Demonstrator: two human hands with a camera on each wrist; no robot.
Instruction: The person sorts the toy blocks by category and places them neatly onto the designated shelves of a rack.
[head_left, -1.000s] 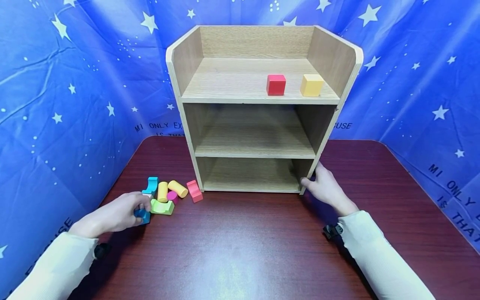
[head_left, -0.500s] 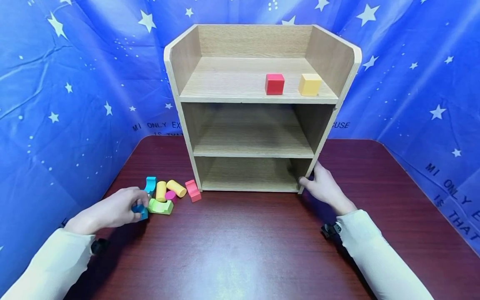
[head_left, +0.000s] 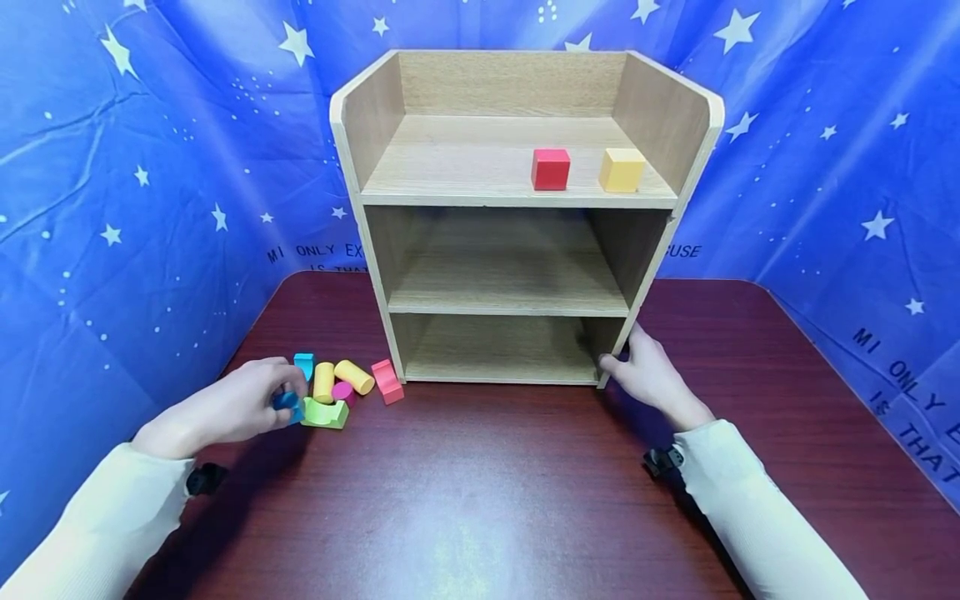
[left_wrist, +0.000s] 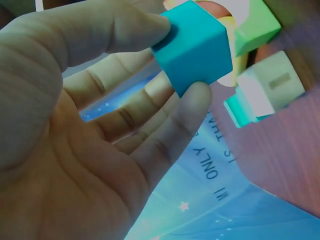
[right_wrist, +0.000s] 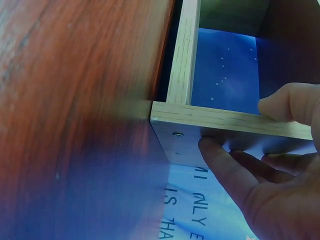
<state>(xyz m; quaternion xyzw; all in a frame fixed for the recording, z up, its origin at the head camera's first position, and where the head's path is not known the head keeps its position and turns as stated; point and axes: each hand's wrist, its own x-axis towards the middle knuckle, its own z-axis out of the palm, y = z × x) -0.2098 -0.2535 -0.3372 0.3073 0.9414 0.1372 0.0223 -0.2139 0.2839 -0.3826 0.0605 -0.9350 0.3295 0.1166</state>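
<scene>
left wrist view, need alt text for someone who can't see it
A left hand pinches a teal cube-shaped block between its thumb and fingertips, seen close up from the palm side. Behind it lie a light green block and a white and teal block on the dark reddish wooden table, with blue star-printed cloth below.

Looks like a makeshift recording booth, not a real room: crinkly blue star-printed cloth backdrop wrapped round a dark reddish wood-grain table holding a small light-wood three-tier shelf unit.
</scene>
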